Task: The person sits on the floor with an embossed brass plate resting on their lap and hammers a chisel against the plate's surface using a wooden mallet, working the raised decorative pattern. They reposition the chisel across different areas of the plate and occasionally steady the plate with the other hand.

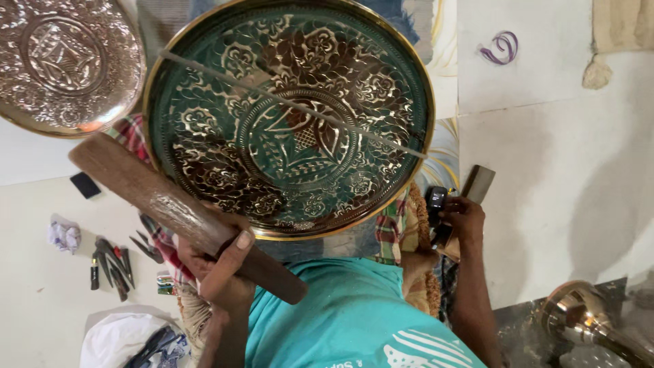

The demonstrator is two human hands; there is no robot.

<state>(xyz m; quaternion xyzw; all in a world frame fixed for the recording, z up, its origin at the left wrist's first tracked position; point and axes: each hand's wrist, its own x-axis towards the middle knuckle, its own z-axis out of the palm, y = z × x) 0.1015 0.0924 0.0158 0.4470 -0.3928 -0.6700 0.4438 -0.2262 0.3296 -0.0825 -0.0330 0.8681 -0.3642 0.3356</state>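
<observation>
My left hand (pixel 221 269) grips a long brown wooden bat (pixel 178 215), slanting from ten o'clock down to five. My right hand (pixel 463 218), at three o'clock, holds a small black tool (pixel 436 201) beside the round engraved green tray (pixel 289 116).

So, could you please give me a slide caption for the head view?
Left hand grips a wooden bat beside an engraved green plate; right hand holds a small black object.

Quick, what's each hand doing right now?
Left hand: closed around a wooden bat.
Right hand: closed on a small black object.
</observation>
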